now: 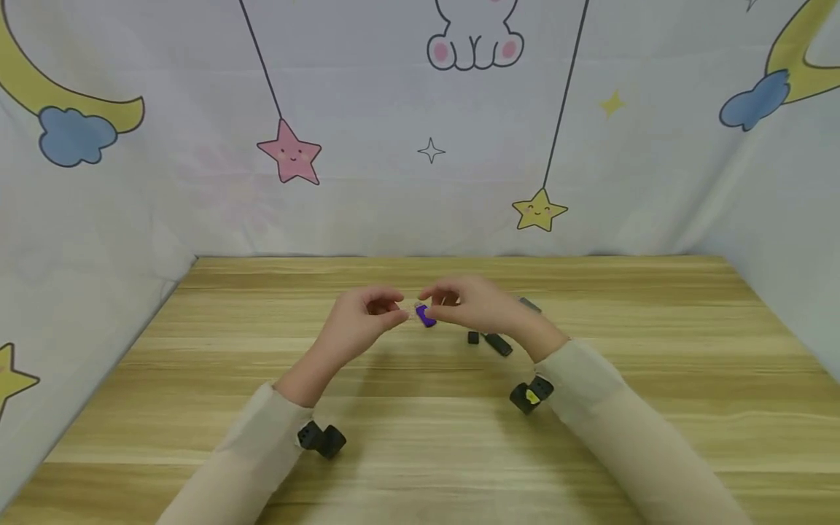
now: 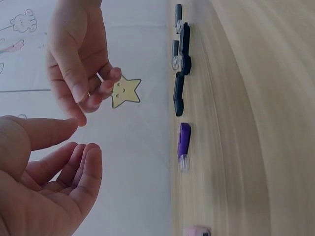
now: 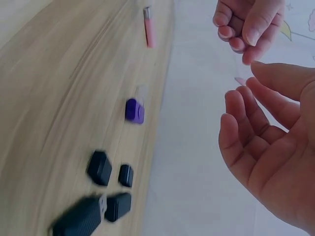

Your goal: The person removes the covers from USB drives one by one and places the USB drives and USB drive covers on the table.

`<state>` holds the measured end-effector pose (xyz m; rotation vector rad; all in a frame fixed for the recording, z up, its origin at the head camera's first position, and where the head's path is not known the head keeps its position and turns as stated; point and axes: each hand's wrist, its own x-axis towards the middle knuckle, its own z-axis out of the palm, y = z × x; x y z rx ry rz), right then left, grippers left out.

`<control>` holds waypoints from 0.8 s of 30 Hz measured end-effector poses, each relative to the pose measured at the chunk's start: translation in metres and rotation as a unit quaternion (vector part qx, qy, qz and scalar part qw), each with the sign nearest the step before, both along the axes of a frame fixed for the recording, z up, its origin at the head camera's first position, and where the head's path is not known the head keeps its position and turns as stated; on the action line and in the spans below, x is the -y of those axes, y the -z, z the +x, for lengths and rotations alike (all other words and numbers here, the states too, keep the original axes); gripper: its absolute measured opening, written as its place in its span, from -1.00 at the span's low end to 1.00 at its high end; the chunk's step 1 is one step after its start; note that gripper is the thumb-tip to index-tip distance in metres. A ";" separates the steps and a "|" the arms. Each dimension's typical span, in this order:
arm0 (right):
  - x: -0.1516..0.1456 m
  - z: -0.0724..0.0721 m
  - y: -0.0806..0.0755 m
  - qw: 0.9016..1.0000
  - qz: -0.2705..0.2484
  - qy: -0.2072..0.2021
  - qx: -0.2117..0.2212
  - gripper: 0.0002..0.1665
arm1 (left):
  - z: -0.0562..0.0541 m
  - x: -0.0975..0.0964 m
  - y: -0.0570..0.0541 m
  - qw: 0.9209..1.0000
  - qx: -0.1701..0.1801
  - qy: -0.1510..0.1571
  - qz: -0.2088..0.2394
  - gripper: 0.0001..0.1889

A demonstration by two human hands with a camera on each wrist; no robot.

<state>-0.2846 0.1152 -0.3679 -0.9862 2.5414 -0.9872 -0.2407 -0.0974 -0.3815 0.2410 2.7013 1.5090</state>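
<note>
Both hands hover above the table, fingertips facing each other and a small gap apart. The left hand point(image 1: 357, 317) has loosely bent fingers, thumb apart from them, and holds nothing. My right hand point(image 1: 479, 305) is likewise relaxed, with nothing between thumb and fingers. Below them on the wood lies a purple USB stick point(image 1: 425, 315) with a clear cap point(image 2: 183, 163). In the right wrist view, a black USB stick point(image 3: 78, 217) lies nearest the camera, beside a black cap point(image 3: 99, 168). A pink USB stick point(image 3: 149, 33) lies farther off; in the head view I cannot make it out.
The wooden table point(image 1: 420, 452) ends at a white printed curtain point(image 1: 367, 211) behind and at both sides. Another dark stick point(image 1: 529, 305) lies behind the right forearm. More small black pieces point(image 3: 118, 206) lie close together. Each sleeve cuff carries a small black camera point(image 1: 321, 440).
</note>
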 end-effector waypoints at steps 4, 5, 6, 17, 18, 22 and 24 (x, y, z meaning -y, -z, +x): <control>0.023 -0.007 0.001 1.000 -0.005 -0.020 -0.002 -0.62 | 0.005 0.014 0.003 1.000 0.009 -0.020 0.012 -0.67; 0.028 -0.008 0.002 1.000 -0.006 -0.025 -0.001 -0.61 | 0.006 0.017 0.004 1.000 0.010 -0.024 0.013 -0.66; 0.034 -0.009 0.002 1.000 -0.007 -0.030 -0.003 -0.61 | 0.007 0.020 0.005 0.999 0.012 -0.029 0.014 -0.66; 0.080 -0.017 0.012 0.998 -0.024 -0.053 -0.009 -0.66 | 0.012 0.044 0.010 0.997 0.017 -0.081 -0.003 -0.64; 0.082 -0.018 0.014 0.998 -0.027 -0.054 -0.008 -0.66 | 0.012 0.045 0.011 0.996 0.018 -0.083 -0.006 -0.64; 0.090 -0.021 0.021 0.998 -0.035 -0.053 0.011 -0.68 | 0.011 0.049 0.014 0.996 0.034 -0.087 -0.008 -0.60; 0.093 -0.022 0.024 0.998 -0.036 -0.050 0.023 -0.69 | 0.010 0.050 0.016 0.995 0.041 -0.087 -0.008 -0.58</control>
